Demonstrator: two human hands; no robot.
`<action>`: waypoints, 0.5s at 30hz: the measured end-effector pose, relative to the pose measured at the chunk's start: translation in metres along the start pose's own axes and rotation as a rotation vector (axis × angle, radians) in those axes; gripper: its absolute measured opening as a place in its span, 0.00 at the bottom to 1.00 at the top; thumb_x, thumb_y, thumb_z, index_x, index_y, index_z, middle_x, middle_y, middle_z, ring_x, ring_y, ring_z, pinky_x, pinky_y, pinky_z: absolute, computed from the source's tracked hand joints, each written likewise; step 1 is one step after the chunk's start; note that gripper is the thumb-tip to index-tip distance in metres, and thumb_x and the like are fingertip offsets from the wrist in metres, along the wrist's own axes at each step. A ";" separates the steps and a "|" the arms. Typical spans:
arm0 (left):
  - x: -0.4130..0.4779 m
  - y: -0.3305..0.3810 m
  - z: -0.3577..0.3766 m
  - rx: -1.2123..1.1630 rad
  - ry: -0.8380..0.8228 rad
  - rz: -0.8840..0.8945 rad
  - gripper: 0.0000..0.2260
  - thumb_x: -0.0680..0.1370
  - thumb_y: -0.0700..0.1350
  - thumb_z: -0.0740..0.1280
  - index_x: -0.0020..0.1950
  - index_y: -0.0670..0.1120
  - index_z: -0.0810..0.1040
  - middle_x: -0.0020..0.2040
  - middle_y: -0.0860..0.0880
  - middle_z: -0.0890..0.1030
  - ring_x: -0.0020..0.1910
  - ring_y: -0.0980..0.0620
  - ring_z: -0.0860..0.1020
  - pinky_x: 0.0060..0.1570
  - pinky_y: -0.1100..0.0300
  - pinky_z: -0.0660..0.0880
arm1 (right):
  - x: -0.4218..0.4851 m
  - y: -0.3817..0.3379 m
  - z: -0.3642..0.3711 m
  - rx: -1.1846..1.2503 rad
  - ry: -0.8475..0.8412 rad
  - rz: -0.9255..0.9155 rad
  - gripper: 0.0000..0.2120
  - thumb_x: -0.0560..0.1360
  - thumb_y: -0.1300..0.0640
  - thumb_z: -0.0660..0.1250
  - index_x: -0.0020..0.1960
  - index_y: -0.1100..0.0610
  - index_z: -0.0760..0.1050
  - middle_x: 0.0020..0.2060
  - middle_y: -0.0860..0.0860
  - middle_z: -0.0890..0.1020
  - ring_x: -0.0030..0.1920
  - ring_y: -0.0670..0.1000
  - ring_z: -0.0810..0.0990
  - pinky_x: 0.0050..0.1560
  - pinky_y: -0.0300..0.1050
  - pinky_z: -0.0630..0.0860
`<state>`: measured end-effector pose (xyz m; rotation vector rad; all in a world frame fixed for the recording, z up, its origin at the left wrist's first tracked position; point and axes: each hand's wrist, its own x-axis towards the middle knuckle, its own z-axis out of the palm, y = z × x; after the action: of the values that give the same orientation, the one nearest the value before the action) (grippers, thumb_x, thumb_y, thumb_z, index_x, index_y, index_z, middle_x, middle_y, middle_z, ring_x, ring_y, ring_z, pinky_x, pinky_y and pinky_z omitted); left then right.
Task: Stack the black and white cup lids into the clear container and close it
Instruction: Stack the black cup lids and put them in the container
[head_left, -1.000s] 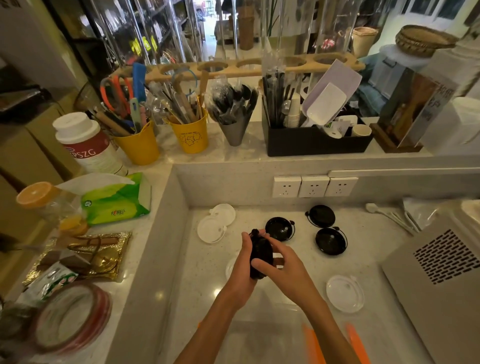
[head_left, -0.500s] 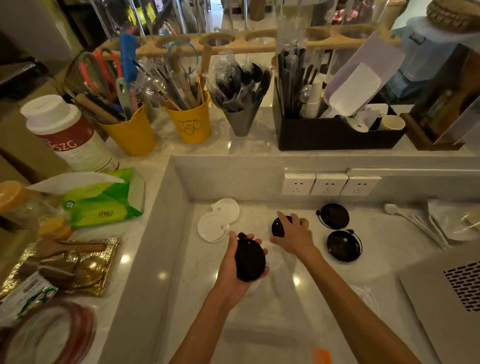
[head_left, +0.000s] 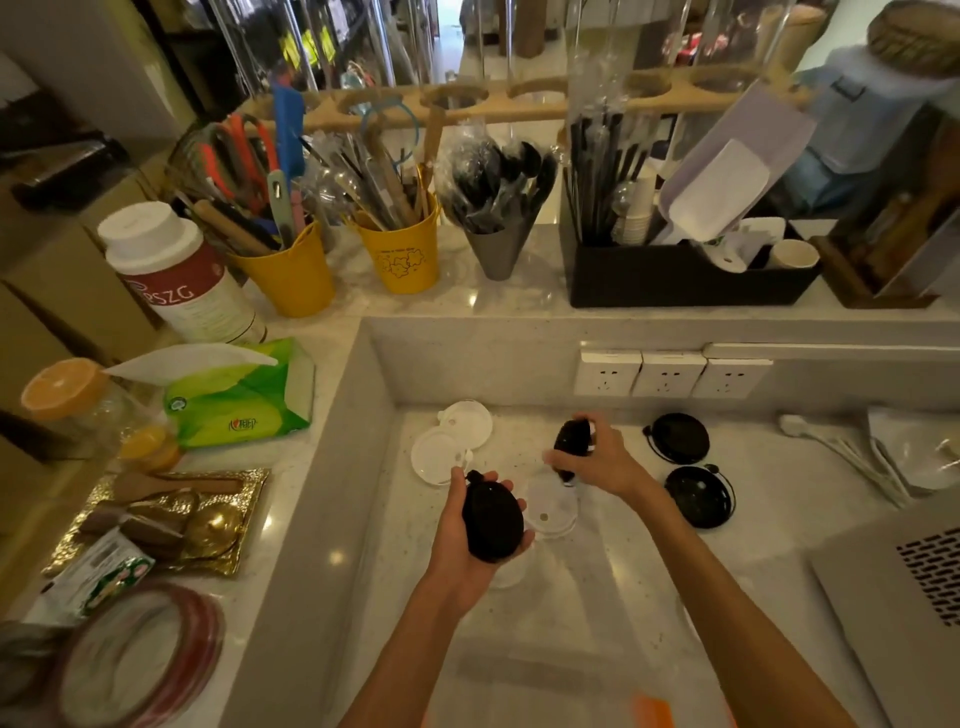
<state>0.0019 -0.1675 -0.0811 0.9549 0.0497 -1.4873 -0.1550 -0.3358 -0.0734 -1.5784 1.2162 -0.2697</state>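
While glossy, round black lids, both hands

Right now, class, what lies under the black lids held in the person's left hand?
Under the black lids is the left hand, palm cupping them, fingers curling round the edge. Just beyond lies a clear lid on the counter. The stack's underside is hidden.

Open counter at lower centre of frame, btw the two forearms, free to pass. Upper centre blocked: two white lids at left, two black lids at right, back wall w/ sockets behind. Grey machine closes lower right; raised ledge walls off the left.
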 end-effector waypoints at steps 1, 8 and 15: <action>-0.002 -0.001 0.001 -0.003 -0.005 0.002 0.24 0.76 0.65 0.65 0.58 0.47 0.82 0.59 0.43 0.82 0.58 0.41 0.81 0.52 0.41 0.81 | -0.020 -0.008 -0.001 0.190 -0.024 -0.052 0.42 0.63 0.39 0.79 0.69 0.45 0.60 0.68 0.55 0.68 0.62 0.54 0.75 0.64 0.54 0.76; -0.024 -0.014 0.026 0.088 -0.152 -0.001 0.36 0.76 0.73 0.57 0.70 0.48 0.77 0.68 0.39 0.79 0.68 0.39 0.78 0.61 0.41 0.77 | -0.119 -0.021 0.051 0.450 0.083 -0.324 0.40 0.60 0.45 0.82 0.62 0.35 0.61 0.64 0.37 0.73 0.62 0.37 0.76 0.56 0.31 0.77; -0.041 -0.017 0.030 0.151 -0.179 0.076 0.36 0.70 0.71 0.68 0.64 0.44 0.82 0.63 0.38 0.82 0.64 0.39 0.81 0.56 0.48 0.81 | -0.143 -0.017 0.068 0.259 0.141 -0.344 0.38 0.60 0.45 0.82 0.61 0.33 0.62 0.61 0.32 0.69 0.62 0.35 0.73 0.54 0.30 0.77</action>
<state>-0.0340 -0.1482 -0.0466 0.9294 -0.2287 -1.5157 -0.1626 -0.1830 -0.0298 -1.5516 0.9638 -0.7413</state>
